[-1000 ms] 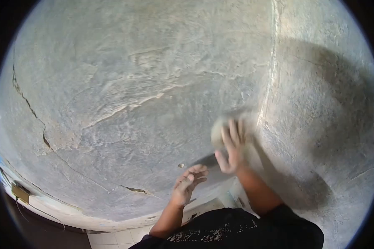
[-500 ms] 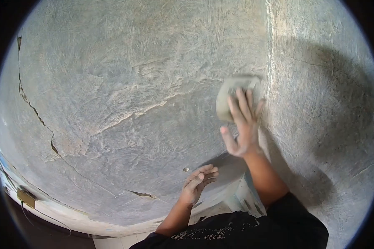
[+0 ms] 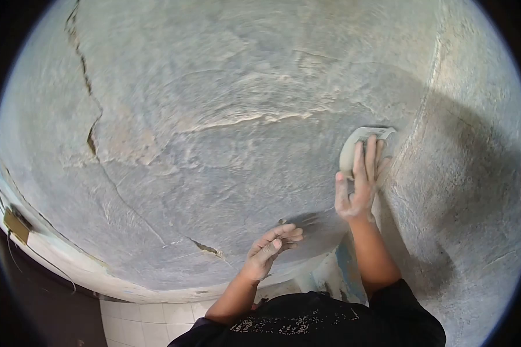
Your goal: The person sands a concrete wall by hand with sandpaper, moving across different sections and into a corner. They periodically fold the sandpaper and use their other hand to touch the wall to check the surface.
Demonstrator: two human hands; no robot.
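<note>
A pale, curved sheet of sandpaper-like material (image 3: 348, 151) lies against the rough grey wall (image 3: 243, 173), near the inner corner. My right hand (image 3: 360, 179) presses on it with dusty, extended fingers, the palm turned to the wall. The sheet's upper edge shows above the fingertips. Lower and to the left, my left hand (image 3: 272, 246) is raised near the wall with loosely curved fingers apart and nothing in it. Dust coats both hands.
A long crack (image 3: 87, 81) runs down the wall's left side, and a shorter gap (image 3: 205, 247) shows lower down. At the far left is a socket box (image 3: 17, 225) with cables. White floor tiles (image 3: 150, 315) and a dark surface (image 3: 46, 301) show below.
The view has shifted and tilted, so the cracks and corner sit differently. My right hand and the sheet have moved lower and right in the view. My left hand remains empty.
</note>
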